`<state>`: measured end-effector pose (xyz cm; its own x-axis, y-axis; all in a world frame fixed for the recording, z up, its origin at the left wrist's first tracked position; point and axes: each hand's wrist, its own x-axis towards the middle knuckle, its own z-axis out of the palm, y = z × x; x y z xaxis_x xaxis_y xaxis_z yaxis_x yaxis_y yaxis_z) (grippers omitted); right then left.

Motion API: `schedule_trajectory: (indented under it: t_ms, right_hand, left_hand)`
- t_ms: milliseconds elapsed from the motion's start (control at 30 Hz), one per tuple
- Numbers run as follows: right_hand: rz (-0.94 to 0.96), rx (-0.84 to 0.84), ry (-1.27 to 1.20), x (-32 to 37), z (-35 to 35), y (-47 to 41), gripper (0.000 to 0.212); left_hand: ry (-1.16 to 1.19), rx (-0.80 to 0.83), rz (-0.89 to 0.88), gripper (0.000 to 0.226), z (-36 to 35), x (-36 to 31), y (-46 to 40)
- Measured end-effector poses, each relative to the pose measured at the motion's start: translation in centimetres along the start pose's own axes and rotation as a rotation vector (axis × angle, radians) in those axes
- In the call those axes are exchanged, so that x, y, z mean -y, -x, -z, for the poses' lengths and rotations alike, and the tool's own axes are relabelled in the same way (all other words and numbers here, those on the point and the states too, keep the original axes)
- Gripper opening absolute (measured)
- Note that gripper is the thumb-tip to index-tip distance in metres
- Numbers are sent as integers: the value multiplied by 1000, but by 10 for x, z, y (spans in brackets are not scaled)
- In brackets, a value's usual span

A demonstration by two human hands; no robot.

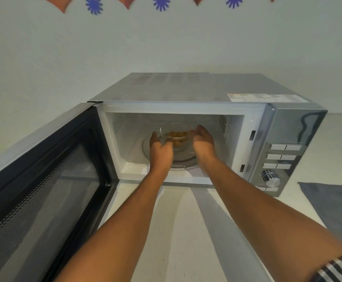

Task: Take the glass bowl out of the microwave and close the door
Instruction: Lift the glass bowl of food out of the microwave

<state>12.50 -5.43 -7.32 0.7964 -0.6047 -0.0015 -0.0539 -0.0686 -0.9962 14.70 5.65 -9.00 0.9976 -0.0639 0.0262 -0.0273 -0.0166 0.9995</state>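
A silver microwave [186, 88] stands on a white counter with its door [43, 176] swung wide open to the left. Inside, a clear glass bowl [177, 137] with orange-brown food sits on the glass turntable [186, 157]. Both my arms reach into the cavity. My left hand [161, 148] cups the bowl's left side, fingers touching the glass. My right hand [203, 139] cups the right side, fingers curved against the rim. The bowl's base looks to be resting on the turntable.
The control panel [282, 157] with buttons and a round knob is on the microwave's right. A grey cloth [333, 204] lies on the counter [186, 220] at the right. A white wall stands behind, with blue and brown decorations along its top.
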Motion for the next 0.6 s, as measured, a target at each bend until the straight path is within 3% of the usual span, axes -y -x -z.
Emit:
schedule_trajectory:
  t_ms: [333,600]
  right_hand:
    - [-88,-1,30,-7,-22,-38,55]
    - [-51,5,0,-9,-22,-37,40]
  left_hand:
    - [-71,13,106,58,-19,1,-47]
    - [-62,-30,157,43,-20,-10,-49]
